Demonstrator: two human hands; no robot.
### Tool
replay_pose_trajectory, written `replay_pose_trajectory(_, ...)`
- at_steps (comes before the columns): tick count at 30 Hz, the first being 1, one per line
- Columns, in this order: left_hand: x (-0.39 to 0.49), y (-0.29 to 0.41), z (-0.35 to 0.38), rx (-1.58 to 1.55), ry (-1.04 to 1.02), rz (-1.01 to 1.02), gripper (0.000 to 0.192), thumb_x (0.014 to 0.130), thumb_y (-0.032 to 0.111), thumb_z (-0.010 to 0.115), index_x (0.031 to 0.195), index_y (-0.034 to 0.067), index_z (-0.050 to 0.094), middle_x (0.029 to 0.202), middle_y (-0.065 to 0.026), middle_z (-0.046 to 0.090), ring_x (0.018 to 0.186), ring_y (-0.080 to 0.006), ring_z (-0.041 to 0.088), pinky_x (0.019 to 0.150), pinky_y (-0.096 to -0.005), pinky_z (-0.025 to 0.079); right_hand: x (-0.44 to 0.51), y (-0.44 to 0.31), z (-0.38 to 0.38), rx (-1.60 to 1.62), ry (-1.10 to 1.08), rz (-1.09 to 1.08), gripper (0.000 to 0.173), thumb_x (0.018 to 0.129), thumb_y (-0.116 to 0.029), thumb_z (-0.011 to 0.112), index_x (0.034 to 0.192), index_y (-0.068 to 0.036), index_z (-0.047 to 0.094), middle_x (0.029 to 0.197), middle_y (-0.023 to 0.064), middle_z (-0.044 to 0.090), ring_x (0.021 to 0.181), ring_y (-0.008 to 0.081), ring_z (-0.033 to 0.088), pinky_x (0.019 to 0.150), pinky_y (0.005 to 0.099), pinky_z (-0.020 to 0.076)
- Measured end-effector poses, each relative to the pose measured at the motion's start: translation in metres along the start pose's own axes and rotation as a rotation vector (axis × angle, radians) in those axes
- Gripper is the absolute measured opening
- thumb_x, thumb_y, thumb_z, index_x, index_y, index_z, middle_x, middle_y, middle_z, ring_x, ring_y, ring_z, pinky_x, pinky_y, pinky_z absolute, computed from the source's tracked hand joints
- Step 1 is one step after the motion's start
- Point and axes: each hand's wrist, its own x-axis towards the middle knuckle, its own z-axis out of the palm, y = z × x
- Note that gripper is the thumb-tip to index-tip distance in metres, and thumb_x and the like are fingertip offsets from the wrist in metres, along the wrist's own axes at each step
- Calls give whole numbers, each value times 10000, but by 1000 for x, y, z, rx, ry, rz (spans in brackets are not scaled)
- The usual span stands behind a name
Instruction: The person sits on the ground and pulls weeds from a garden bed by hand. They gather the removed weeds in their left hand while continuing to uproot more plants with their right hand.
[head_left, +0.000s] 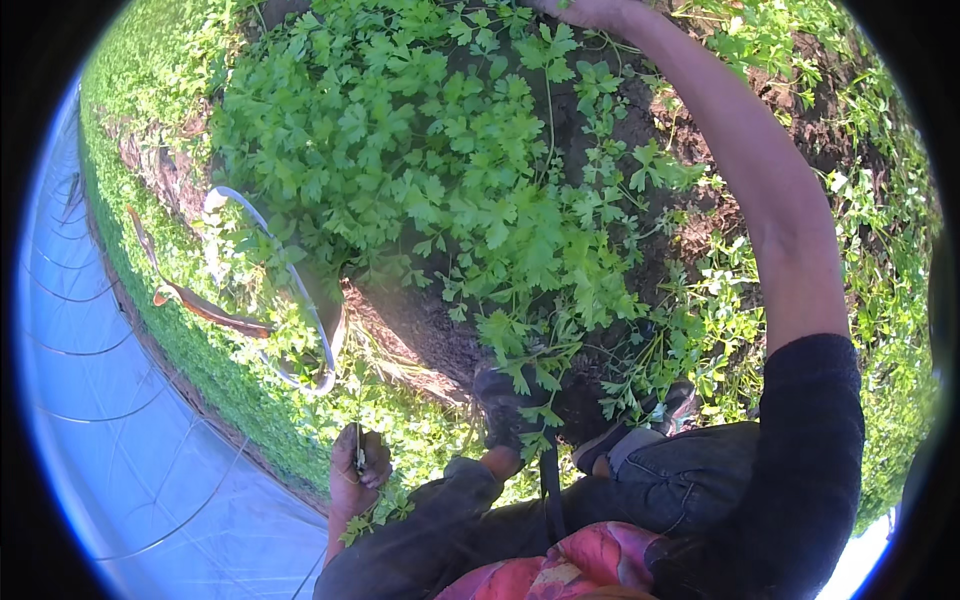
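Observation:
Low on the left, my left hand (361, 459) is closed around a few thin green plant stems, with a sprig of leaves hanging below the wrist. My right arm reaches up to the top edge, where my right hand (574, 10) is only partly in view among the leaves; its fingers are cut off by the edge. Between the hands grows a dense bed of leafy green plants (420, 142) that look like parsley or celery. A few leafy stems stand in front of my shoes.
A round hoop or rim (300, 285), pale and partly transparent, lies left of the bed near a curved brown strip (214, 311). Bare soil (420, 330) shows by my shoes (504, 405). Plastic sheeting over curved hoops (150, 420) spans the far left.

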Motion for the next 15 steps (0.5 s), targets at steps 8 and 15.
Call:
replay_pose_trajectory(8, -15, -6, -4, -69, 77, -2, 367, 1006, 424, 497, 742, 171, 466, 600, 36, 387, 418, -50, 309, 368, -206, 251, 8, -9, 33, 44, 143, 396, 186, 763, -184, 652, 733, -1, 640, 696, 235, 610, 656, 410, 601, 569, 464, 468)
replay_pose_trajectory(15, -11, -2, 0, -69, 25, 3, 380, 1010, 424, 482, 729, 172, 452, 598, 40, 370, 418, -49, 299, 370, -205, 249, -4, 25, 57, -104, 379, 0, 126, 768, -170, 638, 736, -51, 669, 702, 189, 624, 650, 323, 622, 536, 405, 454)
